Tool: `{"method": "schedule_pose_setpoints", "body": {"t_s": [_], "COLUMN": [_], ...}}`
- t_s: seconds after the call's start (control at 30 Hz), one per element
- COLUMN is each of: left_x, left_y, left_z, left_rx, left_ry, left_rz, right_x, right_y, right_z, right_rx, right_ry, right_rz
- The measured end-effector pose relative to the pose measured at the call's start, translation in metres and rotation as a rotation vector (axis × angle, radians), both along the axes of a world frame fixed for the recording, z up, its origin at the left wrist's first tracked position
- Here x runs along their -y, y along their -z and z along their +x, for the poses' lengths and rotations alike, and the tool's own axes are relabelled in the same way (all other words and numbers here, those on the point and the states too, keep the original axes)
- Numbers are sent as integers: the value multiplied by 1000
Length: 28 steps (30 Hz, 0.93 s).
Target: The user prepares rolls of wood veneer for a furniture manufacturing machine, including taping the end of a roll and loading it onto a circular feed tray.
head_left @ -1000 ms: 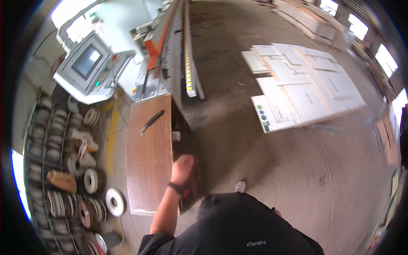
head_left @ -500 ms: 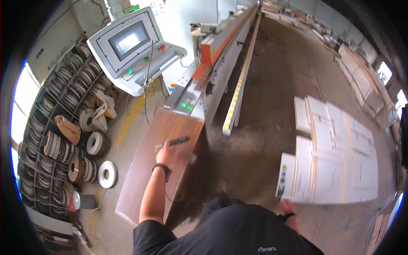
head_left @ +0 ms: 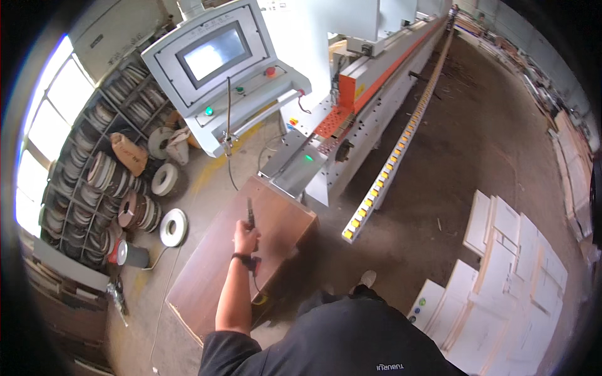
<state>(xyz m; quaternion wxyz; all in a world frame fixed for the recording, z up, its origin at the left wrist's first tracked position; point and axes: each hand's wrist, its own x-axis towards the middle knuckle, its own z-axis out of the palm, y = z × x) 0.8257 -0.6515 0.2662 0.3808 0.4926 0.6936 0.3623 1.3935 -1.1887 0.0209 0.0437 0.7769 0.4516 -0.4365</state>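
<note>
My left hand (head_left: 246, 237) is closed around a slim dark hand tool with a greyish, blade-like end (head_left: 250, 210); I cannot make out its exact kind. The tool points away from me over a brown wood-grain surface (head_left: 210, 250), like the top of a long box or a stack of panels. A dark band (head_left: 241, 256) circles my left wrist. The far end of the brown surface meets the metal infeed bed (head_left: 291, 178) of a long machine. My right hand is out of view.
A grey control console (head_left: 216, 56) with a screen stands beyond, left of the machine's orange guard (head_left: 351, 88). A rail with yellow blocks (head_left: 382, 182) runs along the machine's right. Racked tape rolls (head_left: 94, 169) line the left. White panels (head_left: 501, 294) lie at the right.
The view has shifted, with the machine now further right. My left hand has turned the tool from lying crosswise to pointing away. My right hand has left the view.
</note>
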Motion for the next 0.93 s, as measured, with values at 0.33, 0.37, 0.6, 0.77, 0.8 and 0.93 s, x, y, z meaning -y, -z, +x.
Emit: {"method": "schedule_pose_setpoints", "body": {"t_s": [0.33,0.37,0.6,0.77,0.8,0.93], "left_x": [-14,-23,-118,-226,-232,-321], "left_y": [-255,-288,-427,-370,-355,-327], "left_z": [-129,-139,-100,-56,-71,-68], "left_rx": [-943,-1154,-1793,-1477,-1462,-1210], "left_ry": [-296,-207,73,155,161,236], "left_rz": [648,736,709,730,683,562], "right_x": [-258,-276,-335,-276,-300,-291], "right_y": [-98,-101,-122,-65,-136,-160], "right_z": [127,134,125,100,55,30], "right_rx": [-416,-416,-410,-334,-430,-418], "right_ry": [666,674,715,520,513,553], "right_rz": [164,198,296,306,124,283]}}
